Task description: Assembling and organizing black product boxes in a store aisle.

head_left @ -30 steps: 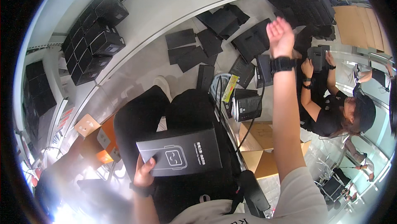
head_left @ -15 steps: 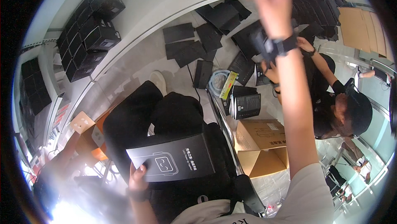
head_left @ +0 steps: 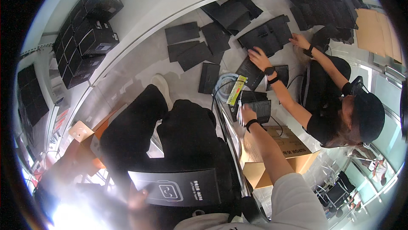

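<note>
A flat-faced black box (head_left: 187, 187) with a white line drawing of a smiling device rests on my lap. My left hand (head_left: 138, 198) grips its left edge, thumb over the top, partly washed out by glare. My right hand (head_left: 247, 114) is down beside my right leg, its fingers closed at the edge of a stack of black booklets (head_left: 260, 109). Some fingertips are hidden there. Next to the booklets lie a yellow-green packet (head_left: 237, 90) and a coil of pale blue tubing (head_left: 224, 86).
A brown carton (head_left: 278, 145) stands open under my right forearm. Across from me a co-worker's hands (head_left: 260, 59) handle a black flattened carton (head_left: 265, 34). More black sheets (head_left: 193, 51) cover the floor ahead. Black boxes (head_left: 91, 39) are stacked on the left.
My right hand has come down from high at the upper right to the booklets. The box on my lap has shifted slightly lower. The co-worker's hands now show at the flattened carton.
</note>
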Tool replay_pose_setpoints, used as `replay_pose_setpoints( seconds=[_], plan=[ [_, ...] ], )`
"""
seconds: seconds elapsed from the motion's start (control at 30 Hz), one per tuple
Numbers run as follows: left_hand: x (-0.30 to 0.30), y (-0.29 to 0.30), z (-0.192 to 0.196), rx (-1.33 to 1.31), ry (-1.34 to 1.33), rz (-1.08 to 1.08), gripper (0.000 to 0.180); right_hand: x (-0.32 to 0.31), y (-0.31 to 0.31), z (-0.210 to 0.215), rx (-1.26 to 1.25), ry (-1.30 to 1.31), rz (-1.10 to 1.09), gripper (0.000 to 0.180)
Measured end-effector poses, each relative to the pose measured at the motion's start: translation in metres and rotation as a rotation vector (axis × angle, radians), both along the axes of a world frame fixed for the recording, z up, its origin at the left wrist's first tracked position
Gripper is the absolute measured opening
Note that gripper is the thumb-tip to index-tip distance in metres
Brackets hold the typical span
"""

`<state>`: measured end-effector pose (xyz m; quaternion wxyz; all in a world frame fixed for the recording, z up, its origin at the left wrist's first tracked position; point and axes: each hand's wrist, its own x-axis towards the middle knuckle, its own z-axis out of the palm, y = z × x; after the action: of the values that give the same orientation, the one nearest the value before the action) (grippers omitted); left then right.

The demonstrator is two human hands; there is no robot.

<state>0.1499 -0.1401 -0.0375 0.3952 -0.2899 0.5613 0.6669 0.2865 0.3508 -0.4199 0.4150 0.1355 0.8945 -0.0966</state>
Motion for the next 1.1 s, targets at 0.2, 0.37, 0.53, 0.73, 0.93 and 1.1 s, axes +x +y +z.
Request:
replay_pose_setpoints(
  seconds=[0.2,0.37,0.53,0.73,0.93,1.1],
  plan=[
    [0.000,0.008,0.005,-0.476,0.159,-0.390,0.060,-0.009,0.027,-0.024,0.116,-0.022,-0.240,0.054],
    [0.020,0.014,0.014,-0.846,0.368,-0.347,0.045,-0.025,0.018,-0.046,0.059,-0.283,-0.410,0.062],
    [-0.002,-0.048,0.006,-0.670,0.242,-0.423,0.036,-0.007,0.019,-0.071,0.127,-0.273,-0.347,0.059],
    [0.008,-0.044,0.003,-0.593,0.139,-0.307,0.036,-0.011,0.011,-0.063,0.120,-0.179,-0.281,0.038],
    [0.004,-0.043,-0.004,-0.577,0.346,-0.578,0.027,0.005,0.026,-0.012,0.167,-0.025,-0.195,0.018],
    [0.004,-0.023,0.001,-0.249,0.010,-0.110,0.022,-0.023,0.028,0.141,0.031,0.188,0.075,0.016]
  ],
)
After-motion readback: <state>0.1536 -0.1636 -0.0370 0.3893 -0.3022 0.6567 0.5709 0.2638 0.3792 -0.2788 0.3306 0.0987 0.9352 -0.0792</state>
